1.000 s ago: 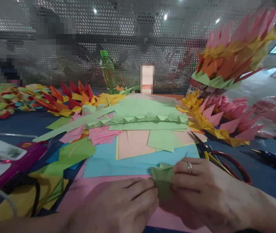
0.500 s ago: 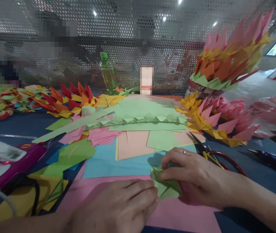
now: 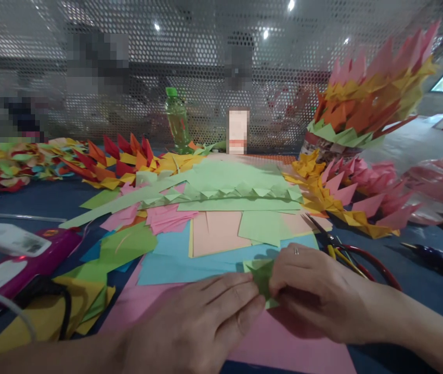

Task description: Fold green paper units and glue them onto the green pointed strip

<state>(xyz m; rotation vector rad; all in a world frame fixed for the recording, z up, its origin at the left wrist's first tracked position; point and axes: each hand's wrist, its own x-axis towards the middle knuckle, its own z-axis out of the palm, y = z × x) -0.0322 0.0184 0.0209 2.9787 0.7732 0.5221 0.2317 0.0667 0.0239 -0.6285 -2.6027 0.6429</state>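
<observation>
A small piece of folded green paper (image 3: 258,278) lies on a pink sheet (image 3: 284,343) in front of me. My left hand (image 3: 202,317) rests low over it, fingers together, the tips holding the paper's left edge; its thumb is hidden. From the right, my right hand (image 3: 311,291), with a ring on one finger, is closed with curled fingers on the paper's right side and covers much of it. Just beyond lie a blue sheet (image 3: 167,265), a peach sheet (image 3: 217,234) and a light green square (image 3: 260,227).
Red-handled scissors (image 3: 362,259) and a dark blue pen-like tool (image 3: 432,254) lie at right. A magenta glue gun (image 3: 50,244) with a cord is at left. Behind are a pointed green paper strip (image 3: 225,193), a green bottle (image 3: 177,122) and a tall layered paper piece (image 3: 369,93).
My right fingers have curled down and closed further over the green paper, hiding more of it. My left hand has shifted slightly right. The view has moved a little.
</observation>
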